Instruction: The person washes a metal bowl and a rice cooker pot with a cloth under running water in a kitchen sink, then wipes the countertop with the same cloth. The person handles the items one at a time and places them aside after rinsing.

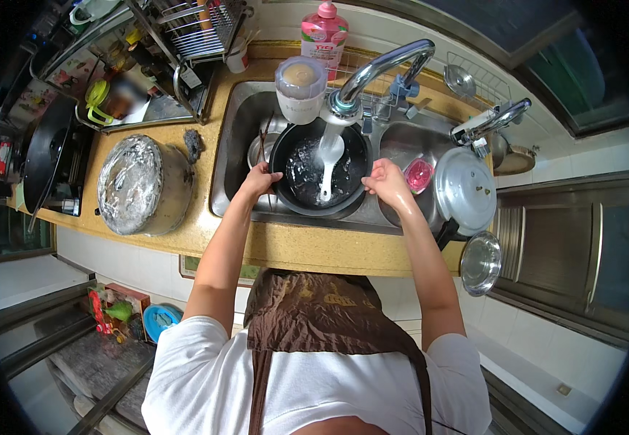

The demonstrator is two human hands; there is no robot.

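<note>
My left hand (260,179) grips the left rim of a round black pot (366,163) in the left basin of a steel double sink (233,114). On the opposite side, the fingers of my right hand (386,182) pinch the pot's rim. Water runs from the filter head of a chrome faucet (390,61) into the pot. Inside it lies a white rice paddle (328,168), its broad end under the stream and its handle towards me. Bubbling water covers the pot's bottom. To the pot's left, a small metal bowl (254,152) and dark chopsticks (263,138) are partly hidden.
A large foil-topped pot (135,185) stands left of the sink, beside a dark scouring pad (193,145). The right basin holds a pink object (419,175). A pressure-cooker lid (465,190) and a steel bowl (481,263) sit at the right. Behind stands a pink pump bottle (325,38).
</note>
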